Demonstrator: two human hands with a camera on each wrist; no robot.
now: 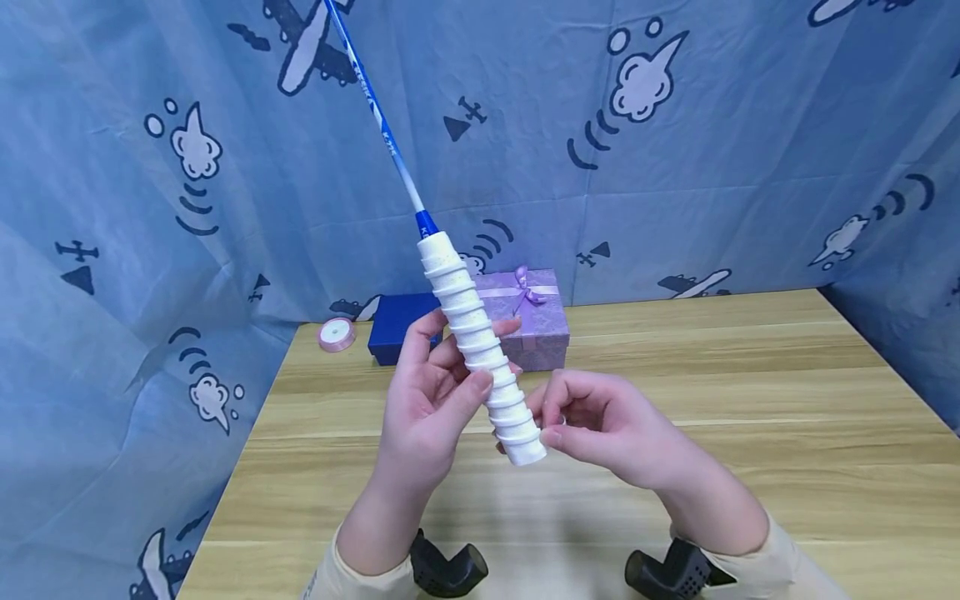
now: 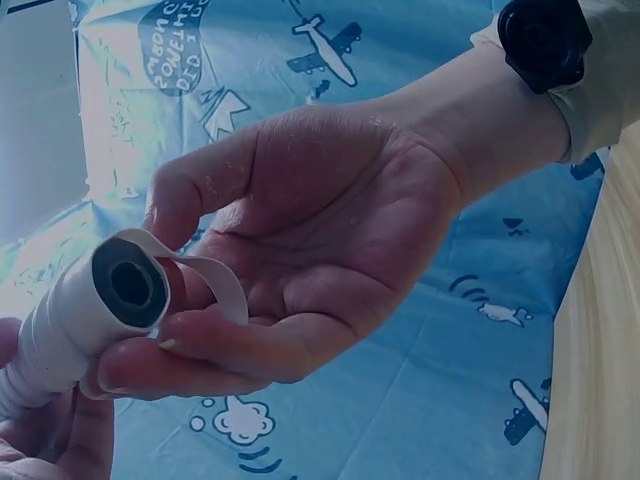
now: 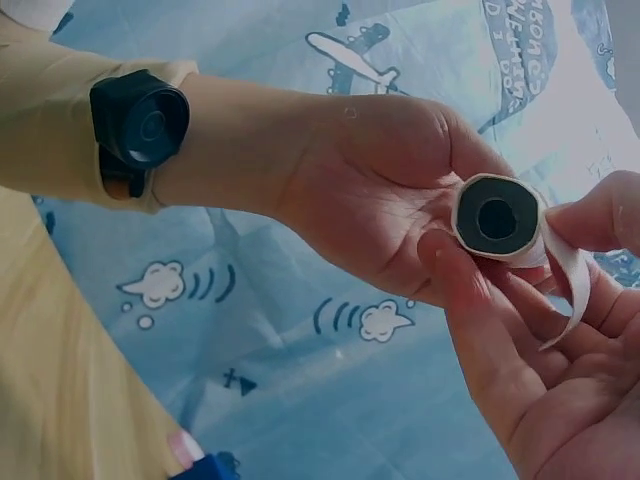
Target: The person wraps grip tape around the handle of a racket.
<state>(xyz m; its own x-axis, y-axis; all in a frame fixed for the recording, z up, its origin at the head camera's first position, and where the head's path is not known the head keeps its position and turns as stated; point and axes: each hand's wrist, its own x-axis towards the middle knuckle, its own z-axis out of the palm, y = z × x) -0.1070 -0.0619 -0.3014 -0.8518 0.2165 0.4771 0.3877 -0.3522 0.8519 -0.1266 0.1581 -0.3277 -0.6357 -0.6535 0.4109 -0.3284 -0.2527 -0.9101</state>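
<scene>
A badminton racket (image 1: 472, 333) stands tilted in front of me, its handle wrapped in ridged white grip tape (image 1: 480, 346) and its thin blue-and-white shaft (image 1: 382, 125) running out of the top of the head view. My left hand (image 1: 431, 408) holds the handle midway, thumb in front and fingers behind. At the butt, my right hand (image 1: 607, 425) pinches the tape, thumb at the rim. A short loose strip (image 2: 222, 285) of tape curls away from the handle's end in the left wrist view. The dark butt end (image 3: 497, 215) faces the right wrist camera.
Behind the hands, a purple gift box (image 1: 536, 333) with a ribbon bow stands on the wooden table (image 1: 750, 400). Beside it are a dark blue box (image 1: 397, 325) and a pink ribbon roll (image 1: 336, 334). A blue patterned curtain (image 1: 525, 167) hangs along the back.
</scene>
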